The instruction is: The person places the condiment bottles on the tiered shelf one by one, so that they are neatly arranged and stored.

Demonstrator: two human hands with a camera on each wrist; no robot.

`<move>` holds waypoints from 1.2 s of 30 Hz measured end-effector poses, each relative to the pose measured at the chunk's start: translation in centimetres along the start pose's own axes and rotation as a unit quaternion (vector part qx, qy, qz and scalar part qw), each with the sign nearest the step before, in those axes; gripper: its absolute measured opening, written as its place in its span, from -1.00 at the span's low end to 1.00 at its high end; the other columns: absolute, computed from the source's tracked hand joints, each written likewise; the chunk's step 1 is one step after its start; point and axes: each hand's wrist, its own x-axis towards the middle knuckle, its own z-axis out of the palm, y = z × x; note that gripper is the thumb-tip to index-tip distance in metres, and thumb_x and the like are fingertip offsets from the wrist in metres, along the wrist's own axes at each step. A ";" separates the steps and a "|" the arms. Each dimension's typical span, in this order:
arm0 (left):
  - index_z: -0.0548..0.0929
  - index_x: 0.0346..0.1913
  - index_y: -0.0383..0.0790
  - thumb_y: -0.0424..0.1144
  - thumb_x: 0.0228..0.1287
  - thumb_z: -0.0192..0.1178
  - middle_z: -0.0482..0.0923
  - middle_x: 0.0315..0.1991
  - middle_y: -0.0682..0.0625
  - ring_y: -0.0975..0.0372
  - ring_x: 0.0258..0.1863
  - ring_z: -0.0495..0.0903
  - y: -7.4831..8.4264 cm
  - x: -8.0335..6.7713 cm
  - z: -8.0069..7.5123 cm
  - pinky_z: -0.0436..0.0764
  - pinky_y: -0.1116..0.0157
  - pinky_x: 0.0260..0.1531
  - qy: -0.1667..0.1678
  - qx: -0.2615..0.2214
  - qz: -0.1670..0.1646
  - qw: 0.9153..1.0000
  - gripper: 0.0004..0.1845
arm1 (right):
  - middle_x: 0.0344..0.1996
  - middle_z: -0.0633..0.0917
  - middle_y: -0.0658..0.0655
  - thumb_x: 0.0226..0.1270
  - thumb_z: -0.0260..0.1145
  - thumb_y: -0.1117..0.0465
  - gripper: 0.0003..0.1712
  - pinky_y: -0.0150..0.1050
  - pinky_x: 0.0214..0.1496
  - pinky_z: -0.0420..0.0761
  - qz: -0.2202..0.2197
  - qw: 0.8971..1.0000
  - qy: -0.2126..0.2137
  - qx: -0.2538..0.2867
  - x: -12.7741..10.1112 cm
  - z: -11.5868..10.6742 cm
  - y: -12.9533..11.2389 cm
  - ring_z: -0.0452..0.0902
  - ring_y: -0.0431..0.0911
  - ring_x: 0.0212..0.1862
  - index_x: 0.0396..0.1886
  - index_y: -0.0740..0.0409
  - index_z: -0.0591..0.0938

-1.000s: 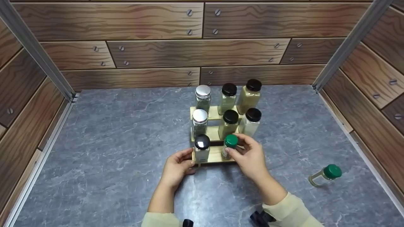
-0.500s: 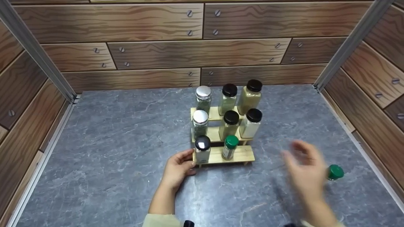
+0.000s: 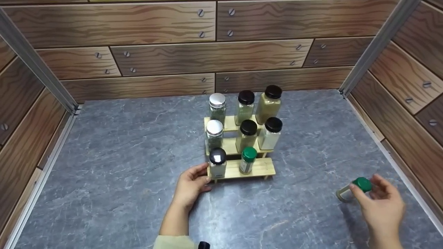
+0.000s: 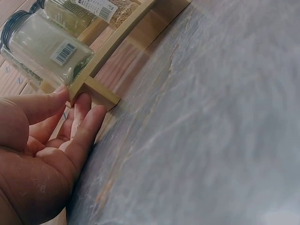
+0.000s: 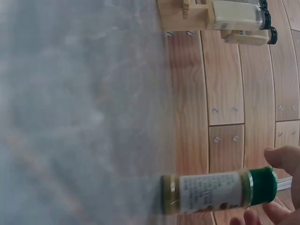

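Observation:
A stepped wooden spice rack (image 3: 263, 168) stands on the table with spice jars on its three tiers. My left hand (image 3: 189, 183) pinches the rack's front left corner, thumb above and fingers below, beside a black-capped jar (image 3: 217, 167). On the same bottom tier stands a green-capped spice jar (image 3: 247, 160), with bare shelf to its right. Far to the right, a second green-capped jar (image 5: 213, 192) stands upright on the table, its white label showing in the right wrist view. My right hand (image 3: 384, 207) surrounds its cap, thumb on one side and fingers on the other, with a slim gap at the fingers.
The middle tier holds a silver-capped jar (image 3: 214, 133) and two black-capped ones; the top tier has a similar set. Wood-patterned walls (image 3: 166, 57) enclose the grey marbled table (image 3: 131, 148) at the back and both sides.
My right hand has let go of the green-capped jar on the bottom tier and moved right to the other green-capped jar. My left hand stays at the rack's corner.

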 end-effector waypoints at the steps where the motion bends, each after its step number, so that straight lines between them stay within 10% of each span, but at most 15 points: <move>1: 0.41 0.41 -0.65 -0.60 0.32 0.22 0.62 0.15 -0.36 0.17 -0.13 0.72 0.0 0.0 0.0 0.81 0.23 -0.27 0.000 -0.001 0.000 1.000 -0.41 | 0.16 0.60 0.01 0.22 0.63 0.29 -0.11 -0.56 0.21 0.55 0.004 1.000 -0.006 -0.001 0.0 0.0 0.2 0.51 -0.38 0.00 0.52 0.26 0.45; 11: 0.41 0.40 -0.66 -0.61 0.32 0.21 0.62 0.17 -0.38 0.20 -0.14 0.72 0.0 -0.2 -0.3 0.80 0.28 -0.31 0.001 -0.004 0.003 1.000 -0.42 | -0.24 0.59 -0.32 0.22 0.56 0.38 -0.28 -0.64 -0.29 0.61 -0.016 0.999 -0.027 -0.033 -0.1 0.3 0.4 0.48 -0.59 -0.27 0.38 0.37 0.55; 19: 0.41 0.41 -0.65 -0.60 0.32 0.23 0.61 0.19 -0.40 0.17 -0.12 0.73 0.0 -0.3 -0.3 0.82 0.21 -0.24 0.003 -0.001 0.004 1.000 -0.41 | -0.31 0.57 -0.48 0.14 0.52 0.57 -0.37 -0.68 -0.06 0.57 -0.102 0.994 -0.017 0.029 -0.7 2.6 -2.3 0.55 -0.54 -0.21 0.26 0.47 0.61; 27: 0.39 0.41 -0.68 -0.60 0.32 0.22 0.61 0.19 -0.42 0.16 -0.12 0.74 -0.3 -0.2 -0.4 0.82 0.23 -0.24 -0.001 -0.010 0.008 1.000 -0.40 | -0.28 0.78 -0.18 -0.06 0.43 0.81 -0.41 -0.50 -0.09 0.71 -0.195 0.956 -0.087 0.204 -2.3 6.7 -7.8 0.73 -0.32 -0.19 0.08 0.65 0.63; 36: 0.40 0.40 -0.67 -0.62 0.31 0.22 0.63 0.14 -0.39 0.17 -0.13 0.73 -0.1 0.1 0.0 0.82 0.23 -0.24 -0.006 -0.007 0.007 1.000 -0.41 | -0.15 0.78 -0.01 -0.04 0.49 0.74 -0.44 -0.39 -0.03 0.75 -0.277 0.925 -0.173 0.196 -4.9 11.1 -10.3 0.71 -0.28 -0.12 0.07 0.60 0.66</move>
